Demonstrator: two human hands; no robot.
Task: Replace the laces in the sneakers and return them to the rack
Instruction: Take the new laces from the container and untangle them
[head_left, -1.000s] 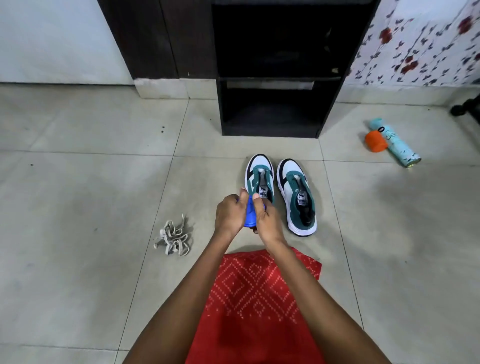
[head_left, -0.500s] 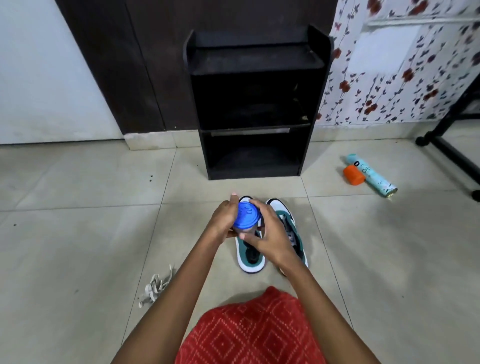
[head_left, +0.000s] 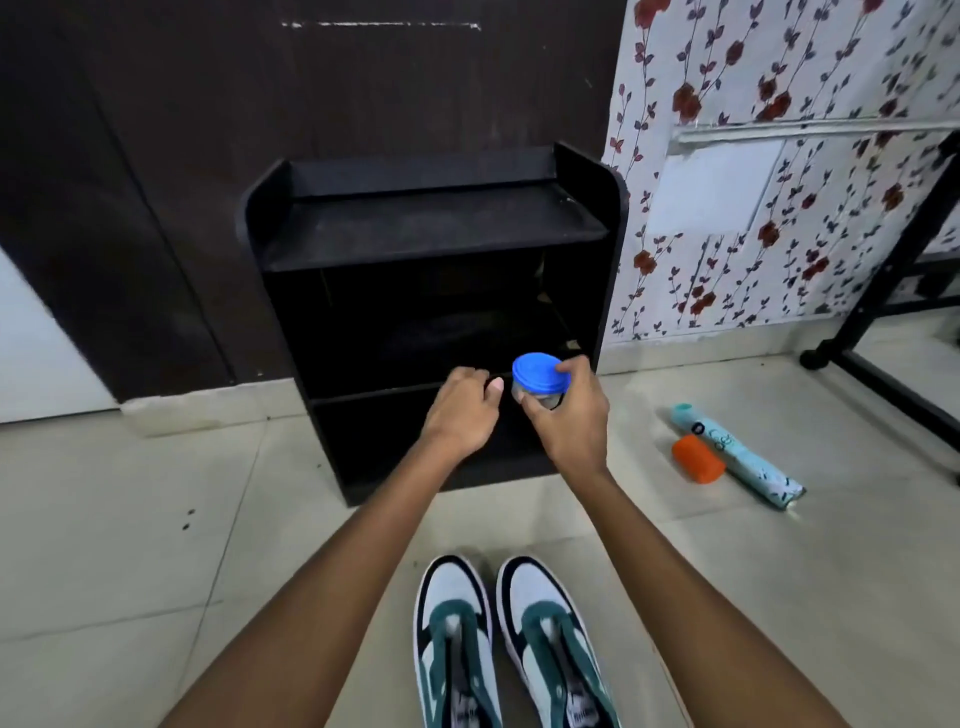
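Observation:
Two white, green and black sneakers, the left one and the right one, stand side by side on the floor at the bottom, without laces. In front of the black shoe rack, my right hand grips a small clear jar with a blue lid. My left hand hovers just left of the jar with its fingers loosely curled, holding nothing. Both hands are raised at the level of the rack's lower shelf.
A teal spray can and its orange cap lie on the tiles to the right. A black metal stand rises at the far right. Dark wooden panels and floral wallpaper back the rack.
Both hands rose from above the sneakers toward the rack with the jar. My left hand came off the jar. The view tilted up, and the heap of old laces left the frame.

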